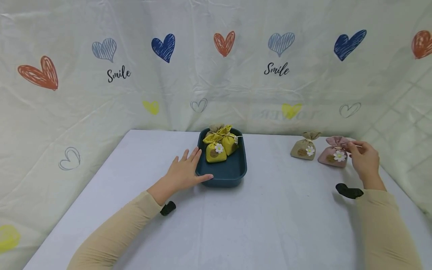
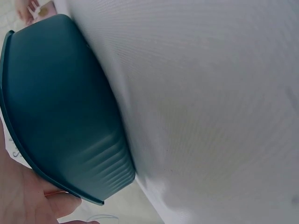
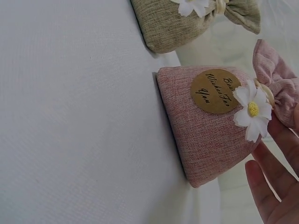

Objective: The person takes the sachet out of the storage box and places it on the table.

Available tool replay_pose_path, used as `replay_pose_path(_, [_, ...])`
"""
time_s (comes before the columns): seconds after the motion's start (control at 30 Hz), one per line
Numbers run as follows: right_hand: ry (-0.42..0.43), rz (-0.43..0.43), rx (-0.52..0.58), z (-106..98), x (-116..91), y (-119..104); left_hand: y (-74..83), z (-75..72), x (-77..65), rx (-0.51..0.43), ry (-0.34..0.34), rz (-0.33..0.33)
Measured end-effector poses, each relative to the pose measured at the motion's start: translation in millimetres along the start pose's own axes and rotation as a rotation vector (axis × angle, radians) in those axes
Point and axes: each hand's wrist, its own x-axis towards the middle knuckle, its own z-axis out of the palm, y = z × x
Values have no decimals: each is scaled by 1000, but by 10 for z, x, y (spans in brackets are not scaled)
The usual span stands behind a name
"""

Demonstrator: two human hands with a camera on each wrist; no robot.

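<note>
Beige sleeves (image 1: 388, 228) lead to both hands. Spread, uncurled fingers of the left hand (image 1: 182, 172) touch the teal tray (image 1: 221, 183), which holds two yellow pouches (image 1: 216, 158) just right of the fingertips. The right hand (image 1: 367, 161) pinches the pink pouch (image 3: 210, 135) by its gathered top; left of that hand stands a tan pouch (image 1: 301, 147). Behind hangs a heart-printed curtain (image 1: 236, 82).

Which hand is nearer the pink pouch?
Right. The right hand pinches the pink pouch by its gathered top; the left hand is well away, at the teal tray.
</note>
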Motion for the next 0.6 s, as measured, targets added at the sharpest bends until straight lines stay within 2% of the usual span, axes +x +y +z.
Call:
replay_pose_path(0.27, [-60,-14,-96,-31,-57,-66,-5,17,-5,5,-6,1])
replay_pose_path(0.6, [-41,-31,-102,-89,-100,-121,-10,11,3,1,-3,-1])
